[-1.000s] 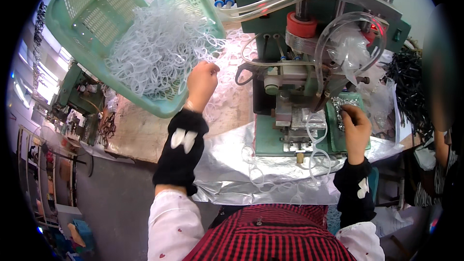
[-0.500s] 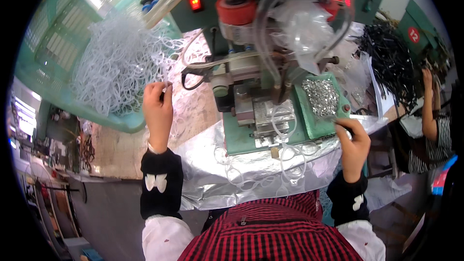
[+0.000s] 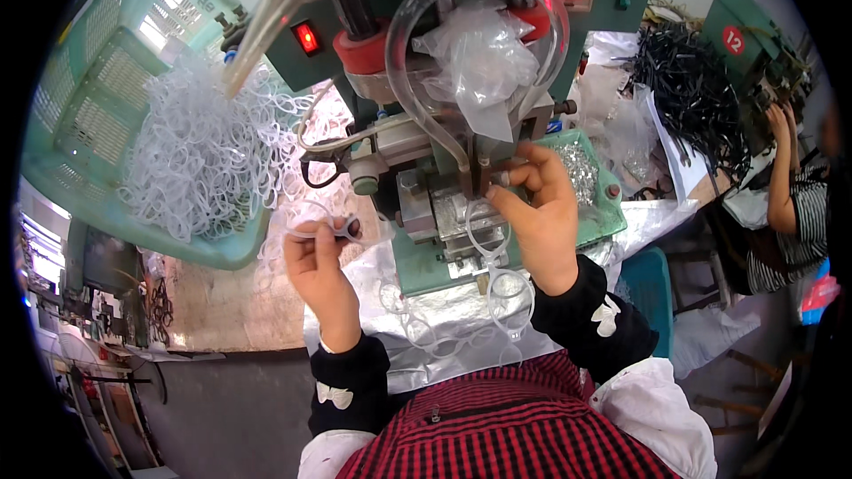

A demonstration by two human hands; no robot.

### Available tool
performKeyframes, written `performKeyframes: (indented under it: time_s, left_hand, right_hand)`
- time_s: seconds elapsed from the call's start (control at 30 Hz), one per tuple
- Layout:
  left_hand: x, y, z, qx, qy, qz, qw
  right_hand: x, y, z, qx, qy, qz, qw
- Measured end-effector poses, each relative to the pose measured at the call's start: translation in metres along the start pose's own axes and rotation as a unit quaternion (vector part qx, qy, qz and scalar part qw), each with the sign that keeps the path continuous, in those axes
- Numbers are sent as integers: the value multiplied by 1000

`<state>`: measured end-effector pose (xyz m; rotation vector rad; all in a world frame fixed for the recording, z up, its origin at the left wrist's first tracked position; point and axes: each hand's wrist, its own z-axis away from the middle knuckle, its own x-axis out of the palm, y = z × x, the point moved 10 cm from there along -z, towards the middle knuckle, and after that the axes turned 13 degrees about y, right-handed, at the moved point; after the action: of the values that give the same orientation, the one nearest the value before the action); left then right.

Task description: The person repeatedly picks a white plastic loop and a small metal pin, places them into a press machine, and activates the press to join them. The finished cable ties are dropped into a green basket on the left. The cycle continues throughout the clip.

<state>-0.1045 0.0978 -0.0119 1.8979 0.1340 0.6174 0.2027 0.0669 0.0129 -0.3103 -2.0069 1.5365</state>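
Note:
My left hand [image 3: 324, 275] is closed in a pinch on a translucent plastic loop strip [image 3: 311, 229], left of the machine. My right hand [image 3: 543, 222] reaches into the press [image 3: 448, 200], thumb and fingers curled close together beside its dark punch tip [image 3: 479, 179]. Whatever sits between those fingertips is too small or hidden to make out. Just below them, a chain of clear loops [image 3: 510, 302] hangs from the metal fixture over the front edge. Partly behind my right hand lies a green tray [image 3: 603, 222] holding small shiny metal pieces [image 3: 579, 173].
A green basket [image 3: 235, 244] heaped with clear loops [image 3: 191, 151] stands at left. Above the fixture curve a clear hose [image 3: 399, 44] and a plastic bag [image 3: 484, 58]. Black strips [image 3: 688, 89] are piled at right, near another person's arm [image 3: 781, 177]. Silver foil [image 3: 426, 350] covers the front edge.
My right hand has moved left from the tray of metal pieces to the press. My left hand has come down and right from beside the basket, now with a clear loop strip showing.

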Motion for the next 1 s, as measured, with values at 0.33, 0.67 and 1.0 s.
performKeyframes:
  time_s: [0.33,0.67,1.0]
  left_hand:
    - [108,135,26,270,-186,24,944]
    - [132,99,141,611,-395,-93,679]
    - [102,90,136,483,-367,-173,776]
  right_hand:
    - [18,-37,14,-35,-40,5,999]
    - [-100,8,-32,-373,55,515,770]
    - [-29,35,-61,-363,6,604,709]
